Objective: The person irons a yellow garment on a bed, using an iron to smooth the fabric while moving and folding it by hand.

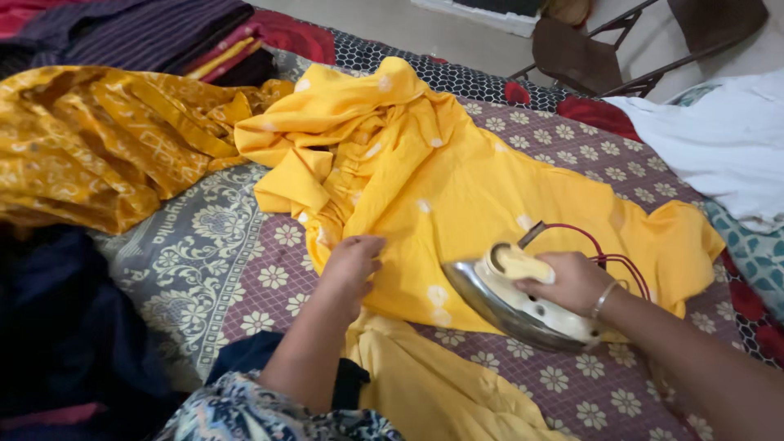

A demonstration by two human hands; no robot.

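A bright yellow garment (pixel 425 180) with white dots lies spread and bunched on a flower-patterned bedspread (pixel 245 278). My left hand (pixel 353 263) presses flat on the garment's near left edge, fingers together on the cloth. My right hand (pixel 572 282) grips the cream handle of a metal clothes iron (pixel 506 306), which rests on the garment's lower right part with its tip pointing left. A dark red cord (pixel 608 249) loops from the iron's back over the cloth.
A mustard printed cloth (pixel 90 139) is heaped at the left, with folded dark and striped fabrics (pixel 147 33) behind it. A white cloth (pixel 719 139) lies at the right. A dark folding chair (pixel 604 49) stands beyond the bed. Dark blue fabric (pixel 57 327) lies at the near left.
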